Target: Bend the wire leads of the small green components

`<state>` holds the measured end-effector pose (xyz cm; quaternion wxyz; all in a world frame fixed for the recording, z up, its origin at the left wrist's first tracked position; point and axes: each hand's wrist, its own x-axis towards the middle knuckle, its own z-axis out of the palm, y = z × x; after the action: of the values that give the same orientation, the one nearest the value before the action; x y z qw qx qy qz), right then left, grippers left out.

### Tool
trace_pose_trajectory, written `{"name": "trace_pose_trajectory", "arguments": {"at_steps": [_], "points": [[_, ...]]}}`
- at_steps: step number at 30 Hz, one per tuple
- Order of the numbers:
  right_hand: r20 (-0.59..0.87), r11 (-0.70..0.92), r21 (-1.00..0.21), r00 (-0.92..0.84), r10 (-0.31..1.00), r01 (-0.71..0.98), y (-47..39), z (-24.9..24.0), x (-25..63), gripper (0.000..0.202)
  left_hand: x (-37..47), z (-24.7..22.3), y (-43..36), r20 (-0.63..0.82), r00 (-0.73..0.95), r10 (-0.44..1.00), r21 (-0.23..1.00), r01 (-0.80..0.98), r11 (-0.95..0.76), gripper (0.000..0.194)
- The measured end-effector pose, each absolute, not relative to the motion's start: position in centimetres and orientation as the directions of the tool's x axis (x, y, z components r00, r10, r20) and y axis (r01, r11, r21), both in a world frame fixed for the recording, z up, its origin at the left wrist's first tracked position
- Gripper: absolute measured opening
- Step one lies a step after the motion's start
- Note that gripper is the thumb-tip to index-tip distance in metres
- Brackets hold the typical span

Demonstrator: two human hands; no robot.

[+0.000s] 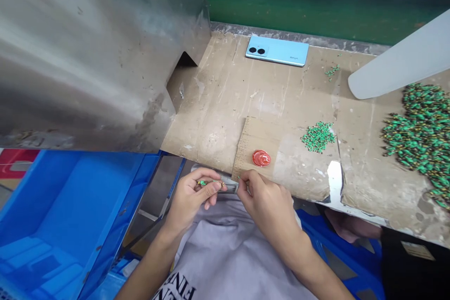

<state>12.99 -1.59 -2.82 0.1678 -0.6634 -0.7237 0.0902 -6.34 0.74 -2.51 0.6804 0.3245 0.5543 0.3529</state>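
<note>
My left hand (pixel 195 194) is closed around several tiny green parts (pixel 207 182) with dark and yellowish ends, held between thumb and fingers. Close beside it, my right hand (pixel 265 197) is pinched at the table's front edge. A speck of green shows near its fingertips, but what they hold is too small to make out. Just beyond the right hand, a glossy red blob (pixel 261 158) rests on a cardboard piece (pixel 258 132). A small pile of green parts (pixel 318 137) lies further right on the cardboard-covered table (pixel 218 103).
A large heap of the same parts (pixel 422 136) covers the table's right side, near a white slanting post (pixel 397 61). A light blue phone (pixel 281 51) lies at the back. Left stand a metal housing (pixel 105 56) and a blue bin (pixel 73 197). Another person's leg (pixel 351 227) shows lower right.
</note>
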Motion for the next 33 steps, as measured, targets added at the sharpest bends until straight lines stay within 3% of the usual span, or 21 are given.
{"name": "trace_pose_trajectory", "arguments": {"at_steps": [4,8,13,16,22,33], "points": [[0.141,0.109,-0.379,-0.060,0.988,0.919,-1.5,-2.5,13.1,0.018,-6.4,-2.5,0.8,-0.542,0.113,0.833,0.812,-0.182,0.554,0.034],[0.205,0.145,-0.508,-0.044,0.978,0.849,-1.7,-1.9,13.9,0.020,-6.3,-2.5,0.8,-0.531,0.121,0.839,0.806,-0.231,0.544,0.030],[0.071,0.111,-0.823,-0.092,0.993,0.557,-2.1,-0.5,14.8,0.013,-5.7,-2.2,0.8,-0.514,0.177,0.840,0.803,-0.244,0.543,0.030],[0.056,0.097,-0.922,-0.118,0.991,0.375,-2.3,0.1,14.9,0.015,-5.2,-2.1,0.7,-0.479,0.230,0.847,0.808,-0.261,0.528,0.025],[0.077,0.089,-0.975,-0.069,0.995,0.203,-2.4,-0.3,14.6,0.015,-4.3,-1.9,0.5,-0.417,0.308,0.855,0.799,-0.325,0.507,0.017],[0.019,0.020,-0.998,-0.017,1.000,0.056,-2.5,-1.1,15.1,0.013,-3.2,-1.1,0.8,-0.475,0.369,0.799,0.689,-0.409,0.598,0.017]]}}
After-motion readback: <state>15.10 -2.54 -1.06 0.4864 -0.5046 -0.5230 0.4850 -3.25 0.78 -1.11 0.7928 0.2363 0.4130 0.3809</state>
